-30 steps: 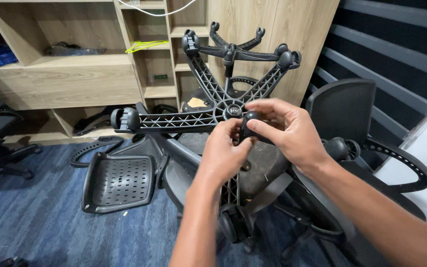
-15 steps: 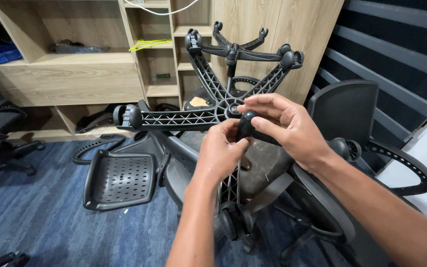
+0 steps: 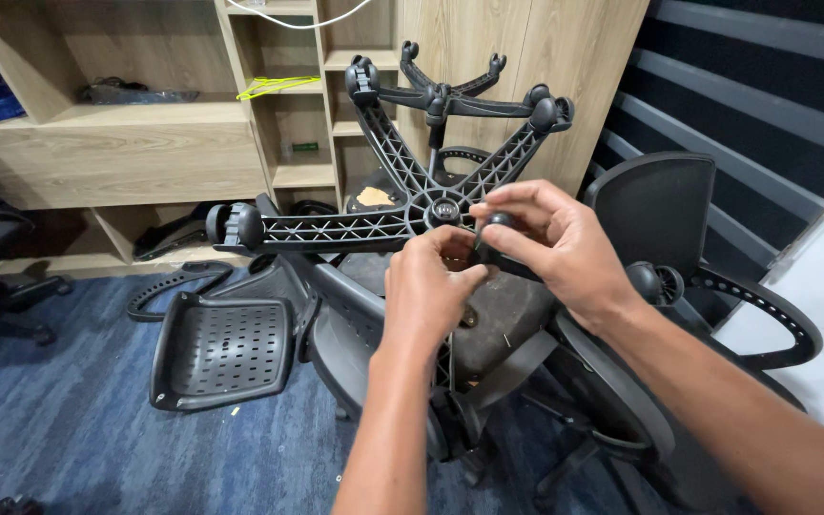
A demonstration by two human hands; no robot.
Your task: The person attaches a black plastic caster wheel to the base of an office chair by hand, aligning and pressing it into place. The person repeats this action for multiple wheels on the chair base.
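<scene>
Both hands have shifted slightly to the right and lower against the hub since the earlier frames, and the view has drifted a little, while the black castor has stayed pinched between them. I see my right hand [image 3: 550, 253] wrapped over the small black round castor wheel [image 3: 494, 246], its fingers [image 3: 512, 202] curled shut around it from above, thumb underneath. My left hand [image 3: 428, 291] comes up from below, fingers bent and closed against the near side of the same wheel, so both hands have hold of it. That wheel sits just below and to the right of the centre hub of the black ribbed plastic five-arm chair base [image 3: 336, 229], which is upturned with its arms spreading away from my fingers: one long arm runs left, two go up and back. A second black star base [image 3: 445, 95] stands behind it, further from my fingers. Under my wrists lies the overturned black office chair seat [image 3: 498, 324]. Left of my left hand, down on the blue carpet floor [image 3: 69, 439], rests a black perforated plastic seat panel [image 3: 226, 348]. Right of my right hand, a black curved chair back [image 3: 655, 205] stands near a black armrest loop [image 3: 765, 315]. Beyond everything are the light wooden shelves [image 3: 116, 153].
</scene>
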